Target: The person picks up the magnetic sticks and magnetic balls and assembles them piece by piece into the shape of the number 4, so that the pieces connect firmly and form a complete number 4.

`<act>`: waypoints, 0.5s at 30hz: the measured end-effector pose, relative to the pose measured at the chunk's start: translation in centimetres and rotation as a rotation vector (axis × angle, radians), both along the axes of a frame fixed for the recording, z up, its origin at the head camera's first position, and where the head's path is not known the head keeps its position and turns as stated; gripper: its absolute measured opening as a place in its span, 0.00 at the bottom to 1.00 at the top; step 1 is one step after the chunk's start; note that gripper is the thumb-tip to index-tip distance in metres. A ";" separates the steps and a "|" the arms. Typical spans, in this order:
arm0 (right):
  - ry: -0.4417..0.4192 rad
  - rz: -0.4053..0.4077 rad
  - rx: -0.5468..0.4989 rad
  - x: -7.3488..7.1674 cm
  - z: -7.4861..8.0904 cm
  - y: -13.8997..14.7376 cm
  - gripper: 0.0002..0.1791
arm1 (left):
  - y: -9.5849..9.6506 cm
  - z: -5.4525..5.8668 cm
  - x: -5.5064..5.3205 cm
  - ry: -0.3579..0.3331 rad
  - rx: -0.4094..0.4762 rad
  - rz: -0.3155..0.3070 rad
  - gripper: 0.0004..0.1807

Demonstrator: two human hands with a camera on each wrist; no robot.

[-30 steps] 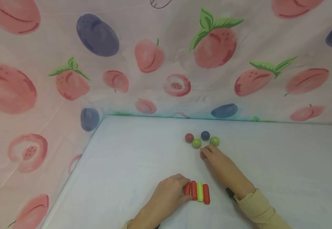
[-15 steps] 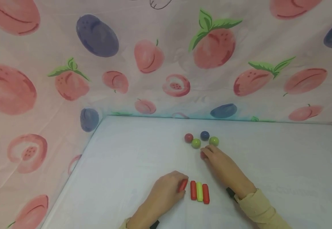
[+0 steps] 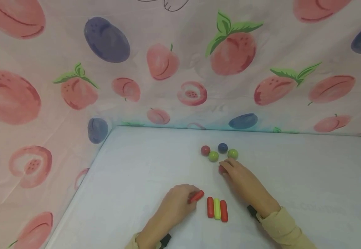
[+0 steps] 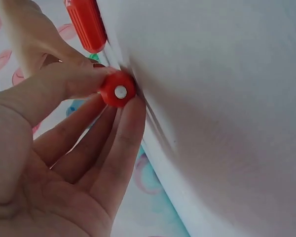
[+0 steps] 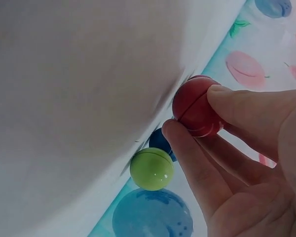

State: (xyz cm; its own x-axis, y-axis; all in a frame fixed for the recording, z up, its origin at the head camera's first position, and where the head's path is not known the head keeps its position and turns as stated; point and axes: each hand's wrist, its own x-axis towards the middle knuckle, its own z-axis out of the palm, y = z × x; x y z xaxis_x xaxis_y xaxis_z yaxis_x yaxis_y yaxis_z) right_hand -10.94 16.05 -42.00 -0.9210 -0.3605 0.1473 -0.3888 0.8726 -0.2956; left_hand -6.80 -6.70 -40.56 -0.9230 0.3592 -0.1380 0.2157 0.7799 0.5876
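My left hand (image 3: 178, 203) pinches a short red stick (image 3: 196, 196) between thumb and fingers, just left of the row of sticks. Its end (image 4: 120, 92) shows a white centre in the left wrist view. The row is a red stick (image 3: 210, 207), a yellow-green stick (image 3: 217, 209) and another red stick (image 3: 224, 211), side by side. Farther back, my right hand (image 3: 242, 180) pinches a glossy red ball (image 5: 197, 106) with a seam round it, partly hidden by the fingers in the head view.
Behind the right hand stand another red ball (image 3: 205, 150), a green ball (image 3: 213, 156), a blue ball (image 3: 222, 148) and a second green ball (image 3: 233, 154). A fruit-patterned cloth (image 3: 192, 62) rises along the back and left edges of the white table (image 3: 143, 166).
My left hand has lifted the leftmost red stick away from the row, moving left and turning it from upright to slanted. The right hand has stayed on its red ball.
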 end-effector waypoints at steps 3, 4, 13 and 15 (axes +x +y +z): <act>-0.002 -0.002 -0.004 0.0 0.0 0.0 0.20 | -0.1 0.1 -0.2 0.022 -0.011 0.004 0.17; -0.002 -0.002 -0.006 0.0 0.0 0.0 0.20 | -0.2 0.1 -0.3 0.027 -0.014 0.007 0.17; -0.022 -0.017 -0.028 0.0 0.1 0.0 0.18 | -0.2 0.5 -1.1 0.080 -0.021 0.018 0.19; -0.033 -0.026 -0.035 0.1 0.2 0.0 0.18 | -0.2 0.7 -1.2 0.097 -0.015 0.015 0.19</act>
